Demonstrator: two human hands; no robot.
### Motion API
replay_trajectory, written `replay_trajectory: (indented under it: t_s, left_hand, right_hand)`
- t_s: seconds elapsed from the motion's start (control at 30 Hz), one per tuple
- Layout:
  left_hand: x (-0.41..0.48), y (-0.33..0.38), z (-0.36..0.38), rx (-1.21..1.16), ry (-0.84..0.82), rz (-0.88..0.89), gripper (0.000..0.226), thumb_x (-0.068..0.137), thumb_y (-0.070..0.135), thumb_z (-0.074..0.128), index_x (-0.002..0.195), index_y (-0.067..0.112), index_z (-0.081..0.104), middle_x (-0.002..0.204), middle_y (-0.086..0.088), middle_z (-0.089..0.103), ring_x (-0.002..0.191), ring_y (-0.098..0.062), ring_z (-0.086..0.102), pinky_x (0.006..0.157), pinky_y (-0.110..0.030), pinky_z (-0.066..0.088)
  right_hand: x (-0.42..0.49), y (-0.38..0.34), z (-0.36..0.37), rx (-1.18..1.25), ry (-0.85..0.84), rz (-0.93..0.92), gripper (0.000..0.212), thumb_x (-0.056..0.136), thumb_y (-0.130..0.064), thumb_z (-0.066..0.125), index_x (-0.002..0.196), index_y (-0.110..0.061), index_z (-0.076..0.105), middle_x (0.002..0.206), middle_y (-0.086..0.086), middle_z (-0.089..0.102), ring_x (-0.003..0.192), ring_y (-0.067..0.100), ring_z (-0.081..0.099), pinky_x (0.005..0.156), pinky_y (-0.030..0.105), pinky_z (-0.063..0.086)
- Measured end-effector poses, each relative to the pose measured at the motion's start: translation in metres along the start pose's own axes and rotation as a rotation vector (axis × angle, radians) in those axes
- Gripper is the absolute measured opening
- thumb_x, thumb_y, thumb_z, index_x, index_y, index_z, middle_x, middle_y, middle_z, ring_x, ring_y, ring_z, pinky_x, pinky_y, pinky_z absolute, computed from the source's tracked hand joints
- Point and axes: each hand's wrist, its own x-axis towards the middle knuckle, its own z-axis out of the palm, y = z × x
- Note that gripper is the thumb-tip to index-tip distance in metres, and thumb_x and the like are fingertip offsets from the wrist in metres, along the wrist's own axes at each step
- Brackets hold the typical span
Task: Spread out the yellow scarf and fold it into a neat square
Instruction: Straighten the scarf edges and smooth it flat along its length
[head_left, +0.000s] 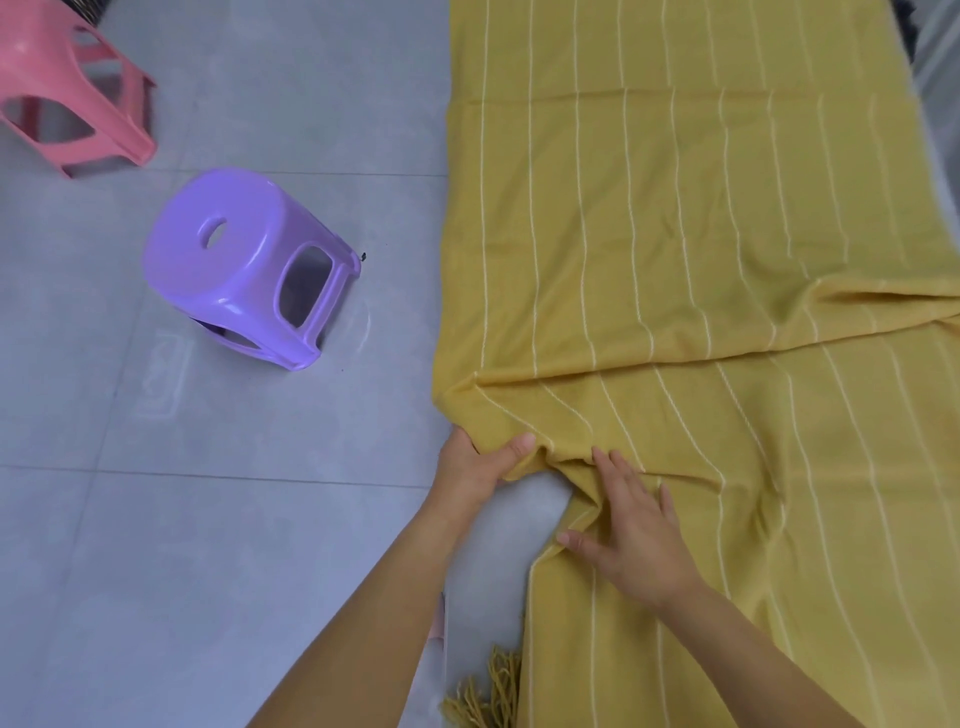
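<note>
The yellow scarf (701, 234) is lying along the tiled floor (208, 519), bunching at its near edge.
The left hand (478, 467) is pinching the gathered edge; just right of those fingers, the right hand (636, 535) is pressing flat, fingers spread. A purple stool (244, 265) is sitting well left.

Both bare forearms (374, 597) extend from the lower edge toward mid-frame. The left hand (480, 465) curls, thumb on top, pinching the yellow scarf (675, 234) edge. The right hand (631, 535) lies flat, palm down, fingers spread.
</note>
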Motion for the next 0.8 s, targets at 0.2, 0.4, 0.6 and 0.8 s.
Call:
replay_trajectory:
  t_s: [0.2,0.4,0.6,0.8]
  left_hand:
    - [-0.015,-0.025,0.008,0.010,0.044,-0.072,0.041,0.076,0.039,0.068,0.110,0.018,0.063,0.105,0.001,0.070,0.101,-0.016,0.065,0.094,-0.040,0.050]
    - [-0.013,-0.022,0.004,0.162,0.249,0.146,0.016,0.091,0.020,0.059,0.105,0.014,0.055,0.095,0.003,0.064,0.087,-0.009,0.062,0.079,-0.020,0.050]
    - [-0.004,-0.020,-0.013,-0.145,0.318,0.032,0.038,0.077,0.035,0.073,0.099,0.005,0.065,0.093,-0.009,0.070,0.087,-0.021,0.065,0.081,-0.038,0.052]
    - [-0.033,-0.042,0.010,-0.012,-0.018,-0.179,0.038,0.076,0.018,0.076,0.110,0.011,0.062,0.110,-0.005,0.069,0.098,-0.013,0.066,0.090,-0.030,0.052]
  right_hand:
    - [-0.011,-0.004,0.005,0.055,0.027,-0.005,0.100,0.071,-0.081,0.034,0.147,-0.032,-0.009,0.158,-0.002,-0.004,0.142,0.003,-0.005,0.116,0.043,0.000]
    - [-0.024,-0.006,0.019,-0.102,0.066,0.037,0.110,0.069,-0.086,0.000,0.143,-0.011,0.030,0.156,0.013,0.012,0.145,0.016,0.009,0.114,0.046,0.011]
    - [-0.034,-0.014,0.050,-0.237,-0.031,0.128,0.093,0.083,-0.075,0.017,0.122,-0.002,0.057,0.133,0.028,0.048,0.125,0.037,0.048,0.103,0.053,0.021]
    - [-0.052,-0.009,0.064,-0.099,0.106,0.053,0.105,0.075,-0.081,0.011,0.149,-0.006,0.002,0.157,0.004,0.013,0.144,0.017,0.004,0.113,0.042,-0.009]
